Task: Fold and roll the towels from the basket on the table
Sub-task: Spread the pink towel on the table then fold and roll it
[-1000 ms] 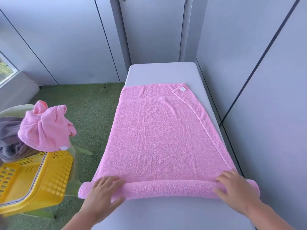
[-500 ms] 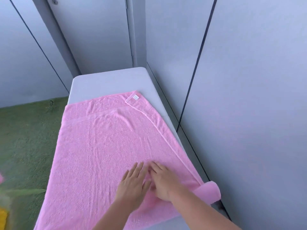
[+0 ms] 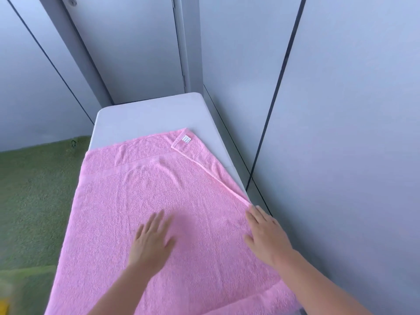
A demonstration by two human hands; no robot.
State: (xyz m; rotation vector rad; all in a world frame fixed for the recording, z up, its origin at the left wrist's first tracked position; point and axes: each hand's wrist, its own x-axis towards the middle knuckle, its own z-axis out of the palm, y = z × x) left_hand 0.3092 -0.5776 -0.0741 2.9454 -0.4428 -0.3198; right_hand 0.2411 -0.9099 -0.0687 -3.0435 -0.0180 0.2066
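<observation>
A pink towel (image 3: 145, 201) lies spread along the white table (image 3: 147, 117), with its far right corner folded over diagonally and a white label (image 3: 186, 139) showing there. The near end is rolled, and a bit of that roll shows at the bottom right (image 3: 261, 303). My left hand (image 3: 152, 239) lies flat on the towel's middle, fingers apart and blurred. My right hand (image 3: 264, 235) rests flat near the towel's right edge, at the lower end of the diagonal fold. Neither hand holds anything. The basket is almost out of view.
Grey wall panels (image 3: 341, 133) run close along the table's right side and behind its far end. Green artificial turf (image 3: 34, 189) covers the floor to the left. A yellow sliver (image 3: 4, 303), blurred, shows at the bottom left corner.
Both hands left the rolled near end and came onto the flat towel. They met in the middle and have now slid apart, the right one toward the right edge. The view swung right.
</observation>
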